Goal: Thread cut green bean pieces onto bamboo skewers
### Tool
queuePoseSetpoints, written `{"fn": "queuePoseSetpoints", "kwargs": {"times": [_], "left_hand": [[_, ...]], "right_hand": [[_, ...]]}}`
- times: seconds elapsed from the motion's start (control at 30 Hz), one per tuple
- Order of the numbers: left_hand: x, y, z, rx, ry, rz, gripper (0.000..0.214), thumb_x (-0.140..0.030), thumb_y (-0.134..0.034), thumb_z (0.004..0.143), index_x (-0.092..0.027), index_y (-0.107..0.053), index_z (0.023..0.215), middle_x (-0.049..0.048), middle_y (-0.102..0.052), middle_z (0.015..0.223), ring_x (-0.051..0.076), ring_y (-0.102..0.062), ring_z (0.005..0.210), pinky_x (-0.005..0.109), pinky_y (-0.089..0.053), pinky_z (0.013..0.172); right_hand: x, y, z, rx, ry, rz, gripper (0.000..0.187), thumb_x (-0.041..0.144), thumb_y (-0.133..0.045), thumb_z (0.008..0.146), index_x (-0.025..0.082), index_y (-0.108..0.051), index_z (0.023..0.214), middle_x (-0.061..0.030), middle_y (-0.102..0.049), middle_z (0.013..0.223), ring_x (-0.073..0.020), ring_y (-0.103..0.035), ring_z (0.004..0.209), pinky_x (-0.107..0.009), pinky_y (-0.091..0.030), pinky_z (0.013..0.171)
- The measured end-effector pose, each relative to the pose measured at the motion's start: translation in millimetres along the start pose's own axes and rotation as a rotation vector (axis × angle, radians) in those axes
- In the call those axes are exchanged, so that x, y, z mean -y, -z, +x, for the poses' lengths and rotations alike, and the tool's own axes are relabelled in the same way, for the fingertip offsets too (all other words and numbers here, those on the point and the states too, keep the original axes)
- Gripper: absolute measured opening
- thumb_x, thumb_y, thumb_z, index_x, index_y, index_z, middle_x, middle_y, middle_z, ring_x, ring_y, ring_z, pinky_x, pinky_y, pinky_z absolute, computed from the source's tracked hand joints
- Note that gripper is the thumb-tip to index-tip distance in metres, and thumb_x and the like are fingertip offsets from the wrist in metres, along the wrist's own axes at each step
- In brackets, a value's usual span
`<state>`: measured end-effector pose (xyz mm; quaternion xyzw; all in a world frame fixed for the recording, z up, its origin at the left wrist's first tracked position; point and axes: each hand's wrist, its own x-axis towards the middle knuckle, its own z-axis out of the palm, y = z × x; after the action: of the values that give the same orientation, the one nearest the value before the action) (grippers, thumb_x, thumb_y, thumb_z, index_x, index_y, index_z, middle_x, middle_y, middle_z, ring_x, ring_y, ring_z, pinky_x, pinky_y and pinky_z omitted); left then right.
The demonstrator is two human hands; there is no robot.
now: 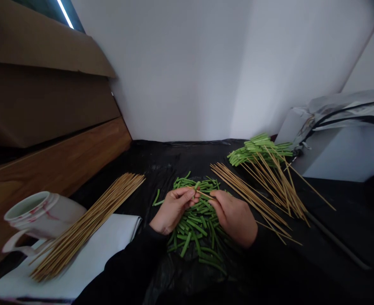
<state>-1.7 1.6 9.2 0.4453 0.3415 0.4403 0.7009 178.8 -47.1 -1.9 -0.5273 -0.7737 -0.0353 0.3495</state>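
Note:
My left hand (175, 209) pinches a short piece of green bean (197, 185) between thumb and fingers. My right hand (234, 215) is closed on a thin wooden skewer (205, 194), which runs leftward to the bean piece in my left hand. Whether the tip has gone through the bean is too small to tell. Under both hands spreads a loose heap of cut green beans (195, 228) on black plastic sheeting. Beyond my right hand, at the back right, lies a stack of skewered beans (253, 148) with bare skewer ends pointing toward me.
Loose skewers (247, 192) lie right of the heap. A thick bundle of skewers (91, 224) rests at left on a white folded sheet (110, 241), against a white mug (47, 214). A cardboard box (47, 97) stands at left; a white wall (187, 72) closes the back. Black cables (349, 120) hang at right.

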Motion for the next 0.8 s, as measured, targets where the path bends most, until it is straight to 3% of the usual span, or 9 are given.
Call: {"fn": "queuePoseSetpoints", "kwargs": {"times": [0.2, 0.8], "left_hand": [[-1.5, 6.0, 0.4, -0.029, -0.013, -0.059, 0.022, -0.029, -0.074, 0.073, -0.012, -0.073, 0.086, 0.0056, -0.067, 0.084, 0.008, -0.056, 0.071, 0.02, -0.044, 0.068], [5.6, 4.0, 0.5, 0.004, 0.031, -0.015, 0.022, -0.029, -0.075, 0.072, -0.012, -0.074, 0.086, 0.0067, -0.068, 0.085, 0.01, -0.058, 0.073, 0.021, -0.044, 0.071]], "right_hand": [[-2.5, 4.0, 0.0, -0.07, 0.018, -0.032, 0.025, 0.023, -0.037, 0.097, 0.018, -0.055, 0.08, -0.0025, -0.06, 0.076, -0.0133, -0.057, 0.072, -0.025, -0.036, 0.067], [0.0, 1.9, -1.6, -0.074, 0.043, -0.082, 0.027, 0.018, -0.036, 0.094, 0.019, -0.052, 0.073, -0.0009, -0.057, 0.068, -0.0127, -0.052, 0.064, -0.026, -0.031, 0.062]]}}
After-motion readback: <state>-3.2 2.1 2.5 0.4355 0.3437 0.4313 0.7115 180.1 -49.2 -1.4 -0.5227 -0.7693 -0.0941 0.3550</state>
